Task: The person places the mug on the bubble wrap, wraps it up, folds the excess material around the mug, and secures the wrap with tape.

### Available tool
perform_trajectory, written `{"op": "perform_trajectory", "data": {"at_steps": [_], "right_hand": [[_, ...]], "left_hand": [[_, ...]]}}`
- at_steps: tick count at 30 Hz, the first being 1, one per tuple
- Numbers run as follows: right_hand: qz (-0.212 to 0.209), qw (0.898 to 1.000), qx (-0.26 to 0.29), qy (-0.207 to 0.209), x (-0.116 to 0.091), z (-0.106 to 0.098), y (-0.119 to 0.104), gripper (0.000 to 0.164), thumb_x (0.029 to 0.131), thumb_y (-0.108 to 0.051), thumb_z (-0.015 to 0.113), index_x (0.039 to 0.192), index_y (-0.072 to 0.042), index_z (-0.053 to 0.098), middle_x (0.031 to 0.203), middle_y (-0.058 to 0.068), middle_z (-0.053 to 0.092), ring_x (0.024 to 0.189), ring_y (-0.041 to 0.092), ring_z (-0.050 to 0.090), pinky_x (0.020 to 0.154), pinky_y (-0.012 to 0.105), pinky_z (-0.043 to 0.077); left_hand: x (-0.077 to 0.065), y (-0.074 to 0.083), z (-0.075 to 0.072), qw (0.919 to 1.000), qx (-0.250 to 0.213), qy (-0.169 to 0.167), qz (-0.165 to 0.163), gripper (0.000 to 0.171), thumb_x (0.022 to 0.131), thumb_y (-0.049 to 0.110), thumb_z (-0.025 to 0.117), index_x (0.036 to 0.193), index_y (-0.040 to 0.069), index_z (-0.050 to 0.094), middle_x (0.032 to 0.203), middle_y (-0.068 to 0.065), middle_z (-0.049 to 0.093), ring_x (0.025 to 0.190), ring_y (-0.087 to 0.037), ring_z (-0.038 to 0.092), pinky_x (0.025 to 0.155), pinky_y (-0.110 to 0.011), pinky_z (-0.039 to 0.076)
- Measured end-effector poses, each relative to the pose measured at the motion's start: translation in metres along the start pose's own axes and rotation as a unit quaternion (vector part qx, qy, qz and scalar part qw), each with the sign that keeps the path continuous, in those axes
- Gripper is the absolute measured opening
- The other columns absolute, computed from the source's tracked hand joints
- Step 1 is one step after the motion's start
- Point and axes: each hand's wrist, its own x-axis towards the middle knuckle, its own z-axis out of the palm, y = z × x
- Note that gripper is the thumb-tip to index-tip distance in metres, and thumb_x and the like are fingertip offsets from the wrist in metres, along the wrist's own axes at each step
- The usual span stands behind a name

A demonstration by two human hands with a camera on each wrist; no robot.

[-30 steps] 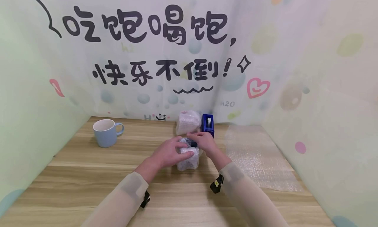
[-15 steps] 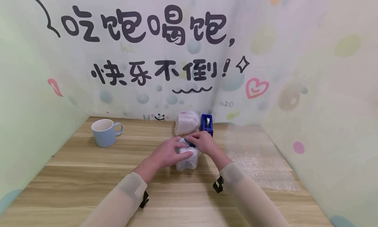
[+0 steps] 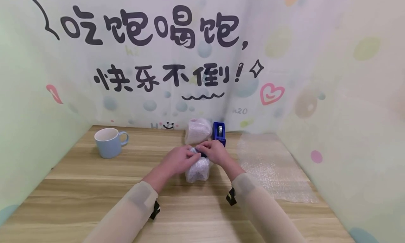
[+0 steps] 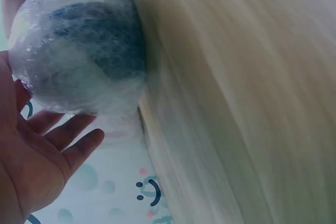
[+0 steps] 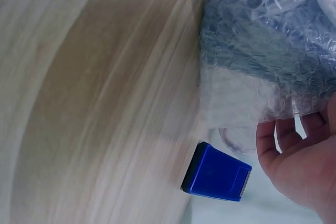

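A bubble-wrapped bundle (image 3: 198, 171) stands on the table between my hands, with something dark blue showing through the wrap in both wrist views. Dark colour also shows at its top, between my fingers. My left hand (image 3: 180, 159) pinches the bubble wrap at the upper left, thumb and fingertips close together; in the left wrist view its other fingers (image 4: 79, 150) spread beside the bundle. From the right, my right hand (image 3: 216, 152) pinches the wrap at the top edge, its fingers (image 5: 268, 142) curled in the right wrist view. What is inside the wrap is hidden.
Behind the bundle stands another bubble-wrapped thing (image 3: 198, 131), with a blue tape dispenser (image 3: 219, 132) to its right. A light blue mug (image 3: 109, 144) is at the back left. A flat bubble wrap sheet (image 3: 275, 169) lies on the right of the table (image 3: 196, 215).
My left thumb has moved up from the bundle's front to its top, closing toward the fingertips. The right hand stays at the top edge. The head view has shifted slightly.
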Motion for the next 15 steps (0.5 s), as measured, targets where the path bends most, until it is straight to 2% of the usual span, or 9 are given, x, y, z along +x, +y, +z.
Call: {"op": "perform_trajectory", "data": {"at_steps": [2, 4, 5, 8, 11, 15], "right_hand": [[0.003, 1.000, 0.000, -0.001, 0.0002, 0.0006, 0.0001, 0.026, 0.109, -0.032, 0.070, 0.114, -0.012, 0.086, 0.113, 0.005, 0.084, 0.105, 0.018, 0.072, 0.093, 0.036, 0.060], [0.004, 1.000, 0.001, -0.001, 0.0005, 0.0011, 0.0005, 0.026, 0.109, -0.032, 0.070, 0.114, -0.013, 0.086, 0.113, 0.005, 0.084, 0.104, 0.018, 0.072, 0.093, 0.036, 0.060], [0.005, 1.000, 0.003, -0.002, 0.0007, 0.0012, 0.0005, 0.026, 0.109, -0.032, 0.070, 0.114, -0.013, 0.086, 0.113, 0.005, 0.084, 0.104, 0.018, 0.072, 0.093, 0.036, 0.060], [0.009, 1.000, 0.009, -0.005, 0.0007, 0.0017, 0.0011, 0.027, 0.109, -0.033, 0.070, 0.114, -0.012, 0.086, 0.112, 0.005, 0.084, 0.102, 0.017, 0.071, 0.091, 0.036, 0.060], [0.009, 1.000, 0.010, -0.002, 0.0004, 0.0025, 0.0023, 0.027, 0.109, -0.033, 0.070, 0.114, -0.012, 0.086, 0.112, 0.005, 0.084, 0.100, 0.017, 0.071, 0.089, 0.034, 0.059], [0.003, 1.000, 0.007, 0.008, 0.0008, 0.0036, 0.0031, 0.026, 0.109, -0.031, 0.070, 0.113, -0.011, 0.086, 0.111, 0.006, 0.084, 0.099, 0.017, 0.071, 0.087, 0.033, 0.059]], "left_hand": [[0.0022, 0.0017, -0.0011, 0.9999, 0.016, 0.001, 0.007, 0.049, 0.111, 0.044, 0.055, 0.085, 0.012, 0.083, 0.107, -0.009, 0.073, 0.095, -0.025, 0.066, 0.087, -0.041, 0.055], [0.0034, 0.0027, -0.0019, 0.9997, 0.021, 0.000, 0.011, 0.050, 0.109, 0.042, 0.057, 0.072, 0.013, 0.074, 0.094, -0.009, 0.065, 0.083, -0.025, 0.058, 0.078, -0.039, 0.049], [0.0032, 0.0031, -0.0023, 0.9997, 0.021, -0.001, 0.012, 0.051, 0.109, 0.043, 0.057, 0.074, 0.011, 0.076, 0.097, -0.010, 0.068, 0.086, -0.026, 0.062, 0.080, -0.039, 0.051], [0.0005, 0.0033, -0.0026, 0.9999, 0.009, -0.011, -0.002, 0.045, 0.106, 0.052, 0.063, 0.100, 0.014, 0.087, 0.131, -0.014, 0.075, 0.117, -0.033, 0.071, 0.102, -0.046, 0.058], [-0.0033, 0.0023, -0.0022, 0.9995, -0.011, -0.022, -0.020, 0.055, 0.098, 0.061, 0.074, 0.127, 0.015, 0.083, 0.161, -0.015, 0.060, 0.144, -0.039, 0.061, 0.119, -0.054, 0.052], [-0.0045, 0.0005, 0.0003, 0.9993, -0.028, -0.019, -0.018, 0.058, 0.092, 0.060, 0.082, 0.125, 0.014, 0.083, 0.159, -0.012, 0.061, 0.138, -0.036, 0.064, 0.115, -0.053, 0.055]]}}
